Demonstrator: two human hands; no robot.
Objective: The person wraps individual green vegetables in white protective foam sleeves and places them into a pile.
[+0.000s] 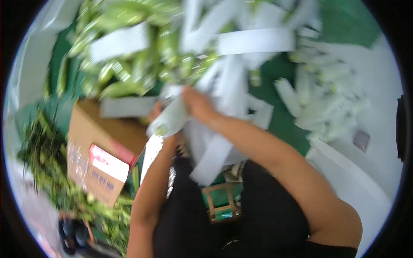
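Note:
Both hands meet in the upper middle at a green vegetable wrapped in a white foam sleeve (172, 117), its greenish end pointing down toward me. My right hand (198, 104) grips its upper right side. My left hand (157, 111) is around its left side, mostly hidden behind the sleeve. Flat white foam sleeves (234, 84) lie in a heap just right of my hands and over my lap. Beyond the hands is a pile of green vegetables in clear film (129, 74), possibly corn cobs, with a foam sleeve (119, 42) on top. Motion blurs the picture.
An open cardboard box (96, 171) stands at the left, beside heaped green stalks and leaves (61, 180). Many foam-wrapped vegetables (329, 93) lie piled at the right, near a small dark square (361, 140) and a white panel edge (348, 171). A wooden frame (222, 203) shows between my legs.

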